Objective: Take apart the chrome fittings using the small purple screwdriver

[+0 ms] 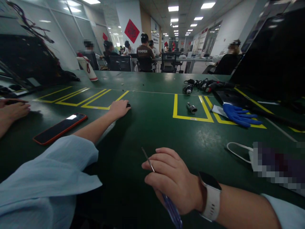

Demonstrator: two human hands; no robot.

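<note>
My right hand [172,178] is closed around a screwdriver. The screwdriver [170,208] has a see-through bluish-purple handle below the palm, and its thin metal shaft slants up past my fingertips to the left. My left hand [119,109] reaches forward across the green table [147,127], at the corner of a yellow-taped box. Its fingers are closed on a small black piece [128,105], mostly hidden by them. A phone [62,127] in a red case lies left of my left forearm.
A metal socket-like part [192,108] sits inside a yellow-taped box at right. Beside it lie a blue glove [238,115] and black tools with cables [202,85]. A white strap loop [238,152] is nearer. Another person's hand [14,111] rests at far left. A white cup [88,67] stands behind.
</note>
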